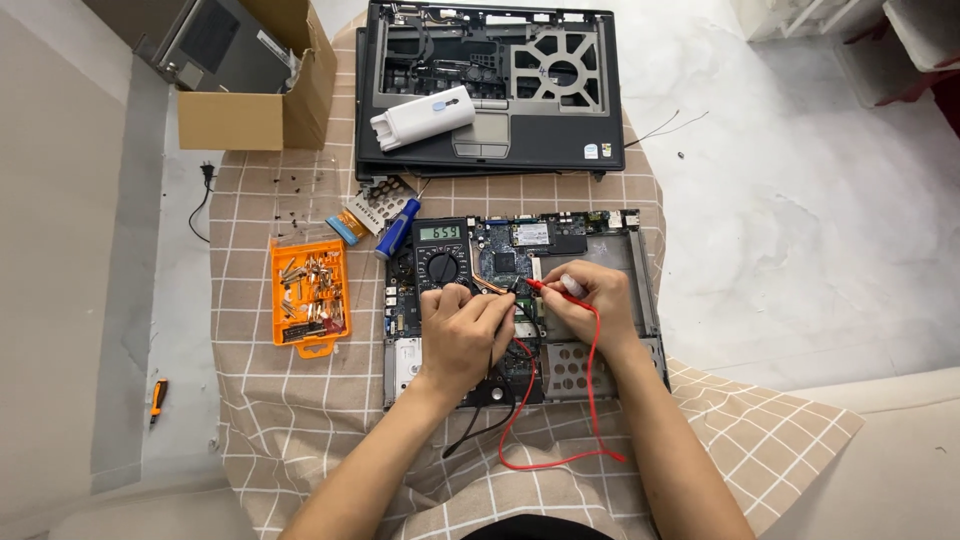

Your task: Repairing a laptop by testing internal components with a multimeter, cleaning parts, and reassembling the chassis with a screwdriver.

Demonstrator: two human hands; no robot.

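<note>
An orange bit case [310, 297] lies open on the checked cloth [260, 400]; behind it a cardboard box [262, 105], a stripped laptop shell [490, 90] bearing a white battery pack [422, 117], and an orange-handled screwdriver [157, 399] on the floor

Multimeter [442, 256], orange bit case [310, 296] left; open cloth [740, 430] right.

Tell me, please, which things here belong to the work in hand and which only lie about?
In use:
- left hand on the black probe
- right hand holding the red probe
- black digital multimeter
- opened laptop base with bare circuit board

Lying about:
- orange plastic bit tray
- blue-handled screwdriver
- white oblong device
- black laptop top cover
- brown cardboard box
- small orange screwdriver
</note>
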